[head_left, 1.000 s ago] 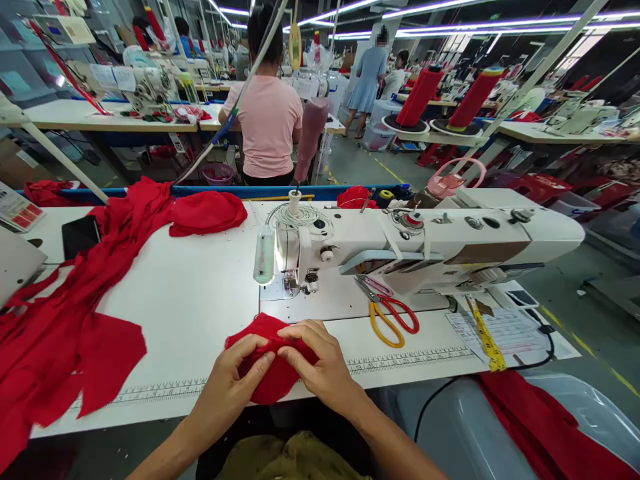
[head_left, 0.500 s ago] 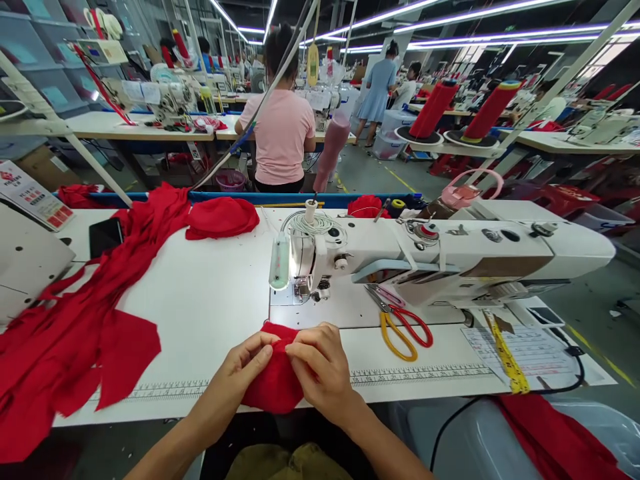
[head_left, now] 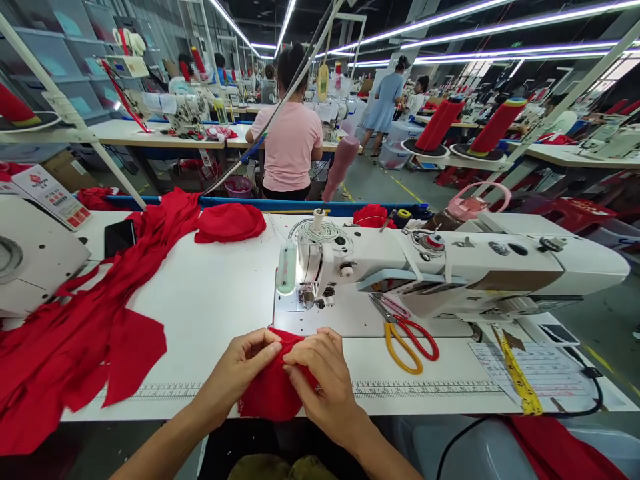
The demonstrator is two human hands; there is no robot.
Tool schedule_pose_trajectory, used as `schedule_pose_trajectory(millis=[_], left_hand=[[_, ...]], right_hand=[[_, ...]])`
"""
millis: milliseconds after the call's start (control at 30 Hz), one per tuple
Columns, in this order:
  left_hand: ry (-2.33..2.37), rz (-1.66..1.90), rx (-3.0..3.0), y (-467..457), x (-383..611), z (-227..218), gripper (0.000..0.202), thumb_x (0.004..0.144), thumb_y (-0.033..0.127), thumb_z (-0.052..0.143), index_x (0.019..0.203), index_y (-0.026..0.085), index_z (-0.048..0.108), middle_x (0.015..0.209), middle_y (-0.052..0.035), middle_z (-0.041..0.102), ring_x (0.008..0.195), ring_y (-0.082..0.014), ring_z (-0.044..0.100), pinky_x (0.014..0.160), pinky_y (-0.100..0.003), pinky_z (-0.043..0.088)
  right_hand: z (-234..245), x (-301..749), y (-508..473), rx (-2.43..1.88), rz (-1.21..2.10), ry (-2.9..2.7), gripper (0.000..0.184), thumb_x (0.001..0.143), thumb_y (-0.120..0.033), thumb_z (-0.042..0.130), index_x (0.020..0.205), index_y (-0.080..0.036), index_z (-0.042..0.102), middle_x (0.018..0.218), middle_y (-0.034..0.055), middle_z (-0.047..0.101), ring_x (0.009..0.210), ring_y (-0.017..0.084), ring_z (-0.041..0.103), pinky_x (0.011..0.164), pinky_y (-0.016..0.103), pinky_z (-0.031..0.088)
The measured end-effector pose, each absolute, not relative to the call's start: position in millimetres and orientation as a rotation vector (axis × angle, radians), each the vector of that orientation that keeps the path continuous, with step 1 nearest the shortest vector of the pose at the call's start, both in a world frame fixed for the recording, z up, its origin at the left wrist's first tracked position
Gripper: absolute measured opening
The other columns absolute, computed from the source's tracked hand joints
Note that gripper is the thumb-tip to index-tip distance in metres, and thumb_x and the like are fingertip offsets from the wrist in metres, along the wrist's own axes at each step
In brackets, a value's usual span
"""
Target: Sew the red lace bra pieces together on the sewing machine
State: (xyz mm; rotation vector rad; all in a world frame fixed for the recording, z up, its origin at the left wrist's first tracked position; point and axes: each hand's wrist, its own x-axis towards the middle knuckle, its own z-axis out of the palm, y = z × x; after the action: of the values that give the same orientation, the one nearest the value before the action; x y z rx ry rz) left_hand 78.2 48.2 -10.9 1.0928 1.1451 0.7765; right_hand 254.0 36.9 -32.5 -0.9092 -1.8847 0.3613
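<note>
My left hand (head_left: 240, 370) and my right hand (head_left: 325, 377) both pinch a small red fabric piece (head_left: 273, 393) at the near edge of the white table (head_left: 210, 300). The fingertips of both hands meet on the piece's folded upper edge. The cloth hangs partly over the table's front edge with its printed ruler. It lies just in front of the needle area of a white sewing machine (head_left: 450, 267). Yellow-and-red-handled scissors (head_left: 407, 337) rest on the machine bed to the right of my right hand.
A heap of red fabric pieces (head_left: 85, 333) covers the table's left side, and a folded red piece (head_left: 230, 223) lies at the back. A black phone (head_left: 119, 237) and a yellow tape measure (head_left: 517, 373) lie on the table. A person in a pink shirt (head_left: 290, 143) sits at the table ahead.
The view has shifted slightly, so the table appears further right and lower. My hands keep their pinch on the red piece and have gathered its upper edge a little closer together.
</note>
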Motion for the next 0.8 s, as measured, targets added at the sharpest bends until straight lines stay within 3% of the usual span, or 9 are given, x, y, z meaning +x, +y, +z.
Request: schedule_pose_trajectory(millis=[333,800], left_hand=[[1.093,0.777,1.081,45,78,-12,0.033,0.085,0.051,0.068,0.086,0.019,0.072,0.086,-0.0026,0.068,0.079,-0.0155,0.055,0.071,-0.023,0.043],[1.133,0.825,1.269,37,81,-9,0.032,0.088,0.05,0.062,0.084,0.019,0.071,0.083,-0.0033,0.066,0.075,-0.0166,0.057,0.066,-0.025,0.047]], right_hand=[[-40,251,38,-1.037,0.454,-1.745,0.013,0.095,-0.014,0.055,0.087,-0.024,0.055,0.079,-0.0018,0.062,0.077,0.016,0.054,0.079,0.036,0.04],[-42,249,36,-1.061,0.523,-1.707,0.013,0.093,-0.014,0.057,0.084,-0.024,0.056,0.079,-0.0024,0.062,0.077,0.016,0.055,0.08,0.036,0.041]])
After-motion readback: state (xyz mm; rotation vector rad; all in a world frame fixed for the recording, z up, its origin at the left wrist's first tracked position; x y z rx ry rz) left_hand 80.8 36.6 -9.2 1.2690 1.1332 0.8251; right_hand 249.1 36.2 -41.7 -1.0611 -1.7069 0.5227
